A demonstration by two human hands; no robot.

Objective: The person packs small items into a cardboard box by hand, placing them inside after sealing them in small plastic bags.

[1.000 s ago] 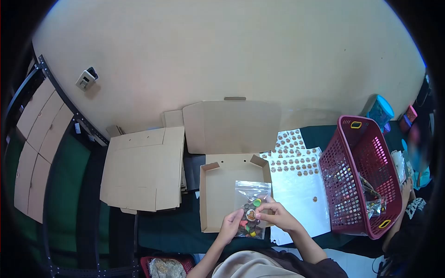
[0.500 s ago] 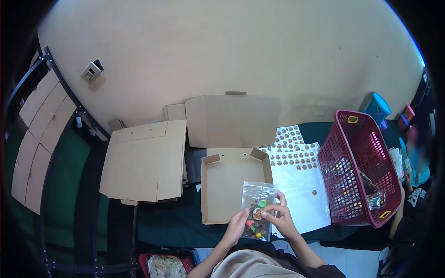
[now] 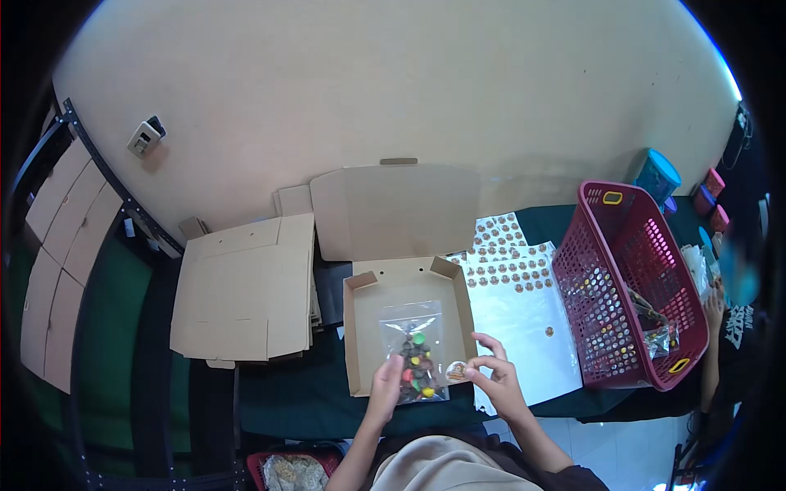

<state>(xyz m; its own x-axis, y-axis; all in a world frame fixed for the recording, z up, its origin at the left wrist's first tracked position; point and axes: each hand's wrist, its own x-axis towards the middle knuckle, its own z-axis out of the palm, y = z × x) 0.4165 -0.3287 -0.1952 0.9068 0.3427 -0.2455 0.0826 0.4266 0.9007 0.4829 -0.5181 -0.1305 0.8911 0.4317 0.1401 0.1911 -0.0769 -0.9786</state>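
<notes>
My left hand (image 3: 383, 391) grips a clear zip bag (image 3: 419, 350) by its left side, thumb on the front. Dark, green, red and yellow candies show through the plastic. Just right of the bag, my right hand (image 3: 501, 388) pinches a round printed sticker (image 3: 456, 372) between thumb and finger, its other fingers raised. Both hands are over the front of an open cardboard box (image 3: 352, 327), whose lid (image 3: 397, 209) stands up against the wall. Beside the right hand lies a white sticker sheet (image 3: 524, 327) with rows of similar round stickers and one single sticker lower down.
A stack of flattened cardboard boxes (image 3: 241, 286) lies to the left. On the right stands a maroon plastic basket (image 3: 602, 327) with several packets inside, and another person's arm (image 3: 711, 352) is beyond it. Below the table edge is a red basket (image 3: 258, 468).
The sticker, earlier in front of the bag, is now to its right in my right hand. My left hand and the bag have shifted left, and the camera view has moved slightly.
</notes>
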